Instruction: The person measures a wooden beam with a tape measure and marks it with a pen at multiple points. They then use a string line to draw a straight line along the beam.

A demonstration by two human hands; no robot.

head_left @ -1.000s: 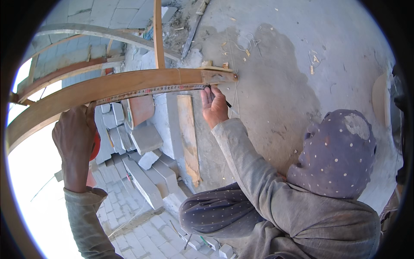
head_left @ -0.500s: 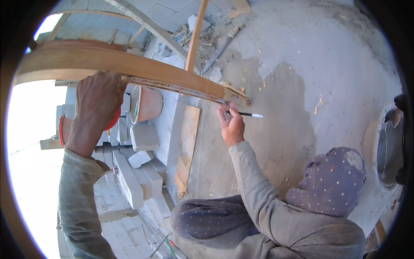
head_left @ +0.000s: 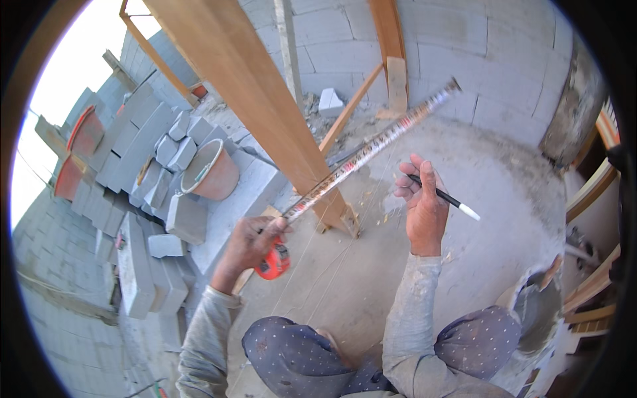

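Note:
My left hand (head_left: pixel 249 249) is closed round a red-cased tape measure (head_left: pixel 273 261), below and left of the wooden post's foot. Its blade (head_left: pixel 371 149) runs out up and to the right, crossing in front of the wooden post (head_left: pixel 255 99); the hooked end hangs free, touching nothing I can see. My right hand (head_left: pixel 426 212) is raised on the right, apart from the blade, palm partly turned up. It pinches a slim black marker (head_left: pixel 452 200) with a white end between thumb and fingers.
Grey blocks (head_left: pixel 152 278) lie stacked at the left, with a mortar bucket (head_left: pixel 213 171) among them. A block wall (head_left: pixel 458 56) with a wooden frame stands behind. Thin strings (head_left: pixel 306 255) cross the concrete floor. A large round container (head_left: pixel 536 308) sits at the lower right.
The tape has come away from the timber and now slants up to the right. My right hand has let go of the tape end and moved right, keeping the marker. The view has turned.

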